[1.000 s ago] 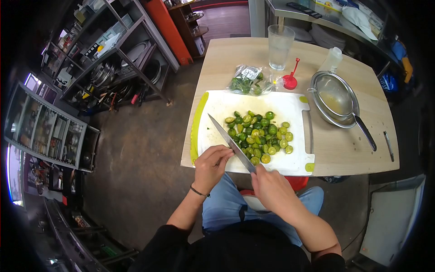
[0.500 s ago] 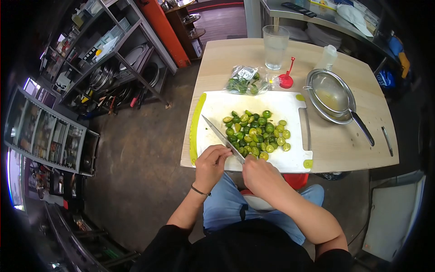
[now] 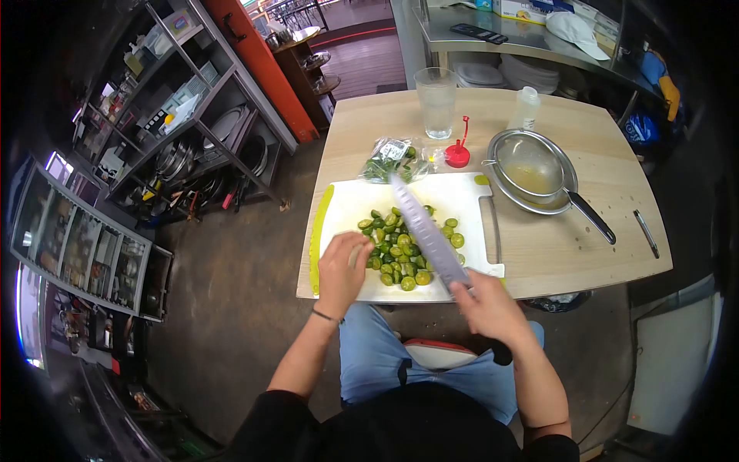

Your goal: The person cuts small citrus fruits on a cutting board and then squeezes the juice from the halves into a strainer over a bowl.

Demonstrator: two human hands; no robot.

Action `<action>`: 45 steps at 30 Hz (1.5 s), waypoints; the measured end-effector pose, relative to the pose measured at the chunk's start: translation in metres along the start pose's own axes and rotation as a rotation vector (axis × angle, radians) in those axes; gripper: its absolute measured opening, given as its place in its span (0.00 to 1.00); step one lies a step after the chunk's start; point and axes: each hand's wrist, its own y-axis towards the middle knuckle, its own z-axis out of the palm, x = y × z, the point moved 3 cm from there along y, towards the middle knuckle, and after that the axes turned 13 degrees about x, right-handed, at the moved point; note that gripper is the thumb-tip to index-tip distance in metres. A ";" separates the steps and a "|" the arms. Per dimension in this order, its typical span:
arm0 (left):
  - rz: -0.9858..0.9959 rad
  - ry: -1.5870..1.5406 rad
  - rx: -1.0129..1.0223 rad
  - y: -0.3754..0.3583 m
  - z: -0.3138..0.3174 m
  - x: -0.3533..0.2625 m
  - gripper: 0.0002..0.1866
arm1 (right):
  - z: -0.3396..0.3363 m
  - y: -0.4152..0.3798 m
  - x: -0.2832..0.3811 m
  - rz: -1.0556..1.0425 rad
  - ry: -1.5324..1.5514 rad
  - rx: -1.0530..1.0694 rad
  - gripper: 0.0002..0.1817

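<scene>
A white cutting board (image 3: 350,202) with green ends lies at the table's near edge, bearing a pile of small green citrus fruits (image 3: 396,250), several cut in halves. My right hand (image 3: 490,306) grips the handle of a large knife (image 3: 431,235), whose blade is raised over the pile, tip pointing away and slightly left. My left hand (image 3: 343,267) is at the left side of the pile, fingers curled with thumb and fingertips near each other; whether something small is between them I cannot make out.
Behind the board are a plastic bag of green fruit (image 3: 390,160), a water glass (image 3: 437,104), a red cap (image 3: 457,156) and a small bottle (image 3: 524,109). To the right are a strainer over a bowl (image 3: 531,169) and a pen (image 3: 647,234).
The knife has lifted off the fruit by my left hand and swung right, its blade now turned flat to view. My right hand has moved right, my left hand slightly left; the view has shifted.
</scene>
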 end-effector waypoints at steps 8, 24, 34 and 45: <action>0.370 0.351 0.459 0.164 0.062 -0.009 0.06 | -0.031 -0.007 -0.062 -0.015 0.439 -0.206 0.11; -0.171 1.073 0.788 0.230 0.120 0.021 0.14 | -0.034 -0.008 -0.067 -0.048 0.477 -0.196 0.11; -0.040 0.978 0.807 0.230 0.112 0.035 0.16 | -0.037 -0.010 -0.062 -0.060 0.467 -0.168 0.11; -0.087 1.049 0.698 0.226 0.118 0.041 0.15 | -0.037 -0.009 -0.064 -0.058 0.476 -0.155 0.11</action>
